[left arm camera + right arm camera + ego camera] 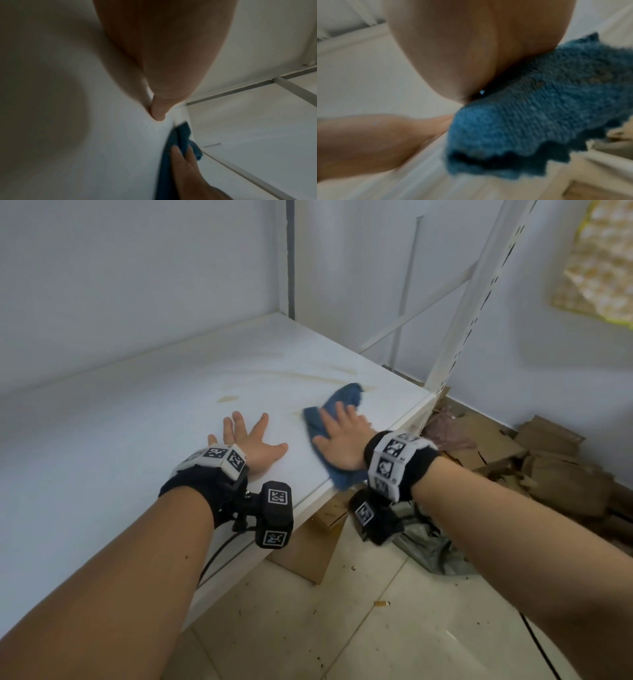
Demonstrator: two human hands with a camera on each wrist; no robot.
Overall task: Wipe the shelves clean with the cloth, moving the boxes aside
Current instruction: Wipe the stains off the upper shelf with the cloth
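Observation:
A white shelf board (144,412) runs from lower left to the far corner, with faint brown stains near its right end. My right hand (342,436) lies flat with spread fingers on a blue cloth (344,397) near the shelf's front right edge; part of the cloth (530,115) hangs over that edge. My left hand (251,436) rests flat on the bare shelf just left of the cloth, fingers spread. The left wrist view shows the shelf surface (111,148), the blue cloth (181,138) and the other hand's fingers (181,159) on it. No boxes stand on this shelf.
A white perforated upright (476,292) and cross braces (411,313) stand at the shelf's right end. Cardboard boxes (305,549) sit on the tiled floor under the shelf. Flattened cardboard (548,460) and a grey bag (428,542) lie at the right.

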